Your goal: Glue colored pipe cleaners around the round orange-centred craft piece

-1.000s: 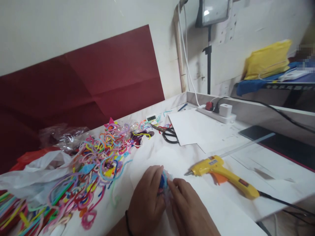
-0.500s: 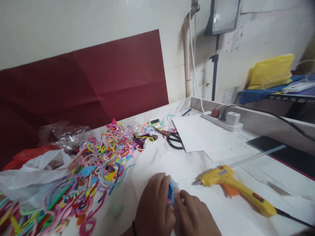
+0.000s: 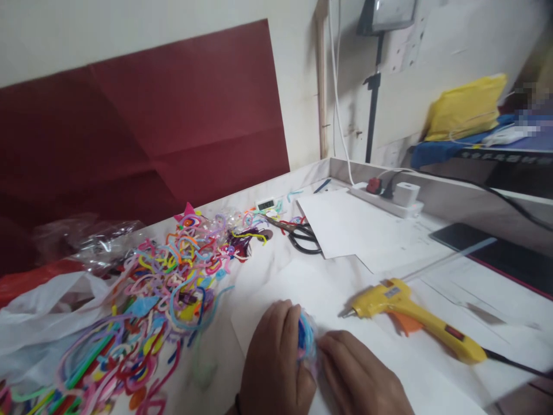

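A small round bundle of blue, light blue and pink strands (image 3: pixel 307 339) sits low in the centre, over white paper. My left hand (image 3: pixel 275 360) is wrapped round its left side, with the thumb at its lower edge. On the right, my right hand (image 3: pixel 360 369) has its fingers closed together at the bundle's edge; whatever is between those fingertips is hidden. A yellow glue gun (image 3: pixel 417 317) lies just right of the hands, its nozzle pointing left.
Colourful pipe cleaners (image 3: pixel 173 276) pile up at left beside a white plastic bag (image 3: pixel 56 305). Black-handled scissors (image 3: pixel 302 235), a small digital display (image 3: pixel 265 204), paper sheets (image 3: pixel 363 230), a power strip (image 3: pixel 389 202) and a dark phone-like slab (image 3: pixel 488 253) lie farther back.
My right hand has shifted slightly right, away from my left hand, and more of the blue bundle shows between them. The view has tilted down a little.
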The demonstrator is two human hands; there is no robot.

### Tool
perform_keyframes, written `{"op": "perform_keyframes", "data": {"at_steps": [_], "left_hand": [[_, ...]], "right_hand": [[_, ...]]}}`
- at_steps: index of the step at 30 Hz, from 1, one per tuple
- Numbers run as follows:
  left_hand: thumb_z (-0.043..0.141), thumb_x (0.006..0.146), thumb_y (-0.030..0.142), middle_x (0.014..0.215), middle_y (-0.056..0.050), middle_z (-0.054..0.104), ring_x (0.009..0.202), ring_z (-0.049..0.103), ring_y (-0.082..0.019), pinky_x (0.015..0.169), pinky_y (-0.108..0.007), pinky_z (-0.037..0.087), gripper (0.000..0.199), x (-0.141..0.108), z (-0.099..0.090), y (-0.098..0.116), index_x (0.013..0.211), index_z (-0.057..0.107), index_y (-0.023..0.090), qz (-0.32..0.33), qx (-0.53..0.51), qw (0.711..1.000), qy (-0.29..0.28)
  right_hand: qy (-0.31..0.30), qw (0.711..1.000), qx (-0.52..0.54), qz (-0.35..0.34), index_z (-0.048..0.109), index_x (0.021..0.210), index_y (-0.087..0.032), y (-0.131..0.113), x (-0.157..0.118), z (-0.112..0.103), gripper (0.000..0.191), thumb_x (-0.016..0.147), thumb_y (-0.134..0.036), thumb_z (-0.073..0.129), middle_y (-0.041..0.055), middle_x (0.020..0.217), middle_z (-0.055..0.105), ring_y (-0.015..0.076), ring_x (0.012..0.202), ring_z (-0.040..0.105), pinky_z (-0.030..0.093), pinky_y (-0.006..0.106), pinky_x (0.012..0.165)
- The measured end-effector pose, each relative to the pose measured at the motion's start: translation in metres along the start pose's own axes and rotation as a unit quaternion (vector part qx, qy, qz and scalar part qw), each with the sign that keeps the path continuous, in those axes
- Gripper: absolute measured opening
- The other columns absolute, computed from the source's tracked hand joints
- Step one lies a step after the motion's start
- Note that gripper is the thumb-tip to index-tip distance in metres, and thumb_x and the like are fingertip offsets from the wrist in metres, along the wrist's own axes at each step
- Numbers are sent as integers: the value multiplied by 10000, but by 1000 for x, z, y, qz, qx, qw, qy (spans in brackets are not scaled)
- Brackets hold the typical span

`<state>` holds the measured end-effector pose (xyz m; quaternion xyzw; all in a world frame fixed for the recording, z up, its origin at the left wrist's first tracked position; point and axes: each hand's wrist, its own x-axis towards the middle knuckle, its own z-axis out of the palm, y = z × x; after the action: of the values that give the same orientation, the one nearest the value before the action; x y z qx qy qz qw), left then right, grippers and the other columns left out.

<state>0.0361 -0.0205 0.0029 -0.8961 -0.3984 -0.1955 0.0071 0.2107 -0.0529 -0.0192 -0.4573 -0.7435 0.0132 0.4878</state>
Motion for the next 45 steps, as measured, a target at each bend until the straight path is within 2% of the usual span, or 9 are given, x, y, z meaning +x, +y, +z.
{"op": "perform_keyframes", "data": {"at_steps": [4, 9, 15, 22, 34, 40, 45], "left_hand": [[440, 799, 107, 1466, -209, 398, 1370, 383, -341, 1072, -530, 436, 711, 0, -3, 2, 1480, 238, 96, -6, -5, 1000, -3], [442, 838, 140, 1463, -215, 398, 1369, 382, -340, 1068, -529, 439, 685, 1, -4, 1, 1485, 223, 92, 0, -1, 1000, -13], [417, 862, 160, 1446, -214, 402, 1355, 390, -332, 1051, -524, 453, 649, 2, -5, 3, 1480, 231, 87, 7, 9, 1000, -5], [421, 821, 115, 1470, -194, 369, 1376, 347, -315, 1081, -505, 424, 687, 0, -4, 4, 1482, 237, 87, -5, 15, 1000, -9], [423, 852, 163, 1472, -198, 386, 1373, 363, -327, 1072, -505, 435, 652, 2, -6, 10, 1477, 251, 86, -28, 14, 999, -17], [414, 822, 151, 1414, -191, 468, 1328, 428, -321, 1053, -477, 452, 598, 8, -6, 11, 1412, 351, 79, -26, 16, 999, 8], [404, 822, 152, 1393, -189, 474, 1330, 409, -308, 1056, -466, 446, 562, 11, -8, 15, 1376, 401, 59, -30, 18, 999, 12]], "right_hand": [[-40, 997, 40, 60, 516, 887, -218, 1, 13, -5, 162, 995, -191, 398, 13, 768, 577, 130, 633, 616, 511, 219, 566], [-66, 996, 12, 61, 501, 814, -212, 3, 19, -4, 214, 986, -184, 377, 10, 731, 563, 144, 589, 587, 485, 250, 537], [-71, 995, -19, 68, 491, 793, -207, 3, 21, 1, 172, 929, -142, 408, 24, 711, 560, 173, 569, 574, 470, 280, 518], [-95, 992, 11, 88, 451, 789, -217, 3, 26, -6, 153, 906, -130, 409, 12, 681, 558, 151, 553, 575, 460, 236, 483], [-134, 986, 48, 82, 441, 809, -230, 9, 28, -8, 134, 918, -157, 412, -2, 664, 561, 141, 529, 575, 467, 226, 453], [-140, 985, 39, 89, 416, 821, -243, 10, 22, -7, 137, 942, -185, 445, -9, 688, 559, 134, 548, 590, 462, 211, 442], [-126, 986, 18, 104, 425, 848, -246, 7, 13, -2, 115, 952, -201, 447, -5, 713, 570, 133, 556, 597, 461, 215, 441]]}}
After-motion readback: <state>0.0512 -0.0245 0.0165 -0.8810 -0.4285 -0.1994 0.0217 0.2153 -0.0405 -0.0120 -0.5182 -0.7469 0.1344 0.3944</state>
